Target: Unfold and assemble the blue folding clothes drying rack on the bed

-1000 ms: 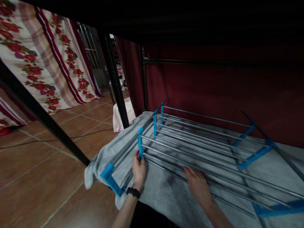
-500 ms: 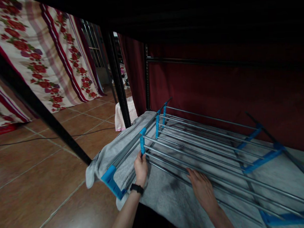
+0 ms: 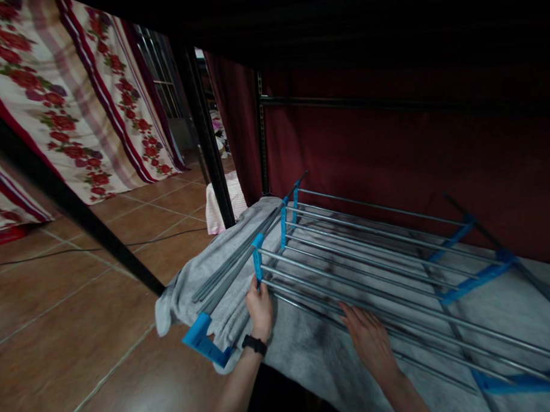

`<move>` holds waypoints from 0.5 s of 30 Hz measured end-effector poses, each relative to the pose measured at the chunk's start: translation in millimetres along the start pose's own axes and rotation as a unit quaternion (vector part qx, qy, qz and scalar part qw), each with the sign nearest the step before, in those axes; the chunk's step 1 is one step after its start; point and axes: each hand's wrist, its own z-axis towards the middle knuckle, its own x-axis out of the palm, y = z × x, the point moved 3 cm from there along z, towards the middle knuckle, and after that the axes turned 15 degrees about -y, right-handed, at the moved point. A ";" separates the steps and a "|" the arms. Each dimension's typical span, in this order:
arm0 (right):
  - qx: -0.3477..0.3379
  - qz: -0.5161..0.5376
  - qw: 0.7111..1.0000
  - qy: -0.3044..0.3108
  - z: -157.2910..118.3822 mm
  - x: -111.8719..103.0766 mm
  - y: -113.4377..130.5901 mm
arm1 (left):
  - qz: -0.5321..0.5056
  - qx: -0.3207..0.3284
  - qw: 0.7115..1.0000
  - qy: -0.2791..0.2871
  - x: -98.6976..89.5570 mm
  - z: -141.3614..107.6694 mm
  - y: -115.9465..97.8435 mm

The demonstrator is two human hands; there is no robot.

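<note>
A rack of grey metal rods (image 3: 371,260) with blue plastic brackets lies on a grey cloth (image 3: 302,361). My left hand (image 3: 259,307), with a black band at the wrist, is closed on the lower end of a blue bracket (image 3: 257,260) at the rack's left side. My right hand (image 3: 368,338) rests against the front rods, its fingers stretched and close together, the fingertips at a rod. A blue corner piece (image 3: 206,340) sticks out at the cloth's left edge, near several loose-looking grey rods.
Black metal posts (image 3: 209,142) stand at the left, under a dark overhead surface. A dark red curtain (image 3: 390,160) hangs behind. Floral curtains (image 3: 95,98), a tiled floor (image 3: 93,308) and a thin black cable are at the left.
The grey rods left of the brackets have shifted apart from the blue corner piece. My left hand has moved slightly right and stays on the bracket. The view has shifted a little.
</note>
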 end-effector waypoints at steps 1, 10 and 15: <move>-0.003 0.000 1.000 -0.002 0.6 0.0 0.1 | -0.001 -0.002 1.000 0.000 0.3 -0.5 0.8; -0.010 -0.012 1.000 -0.001 5.8 -1.6 0.5 | 0.019 -0.003 1.000 -0.015 1.2 -3.7 6.3; -0.015 -0.019 1.000 0.019 7.6 -1.4 0.6 | 0.018 -0.008 1.000 -0.013 0.6 -3.3 4.8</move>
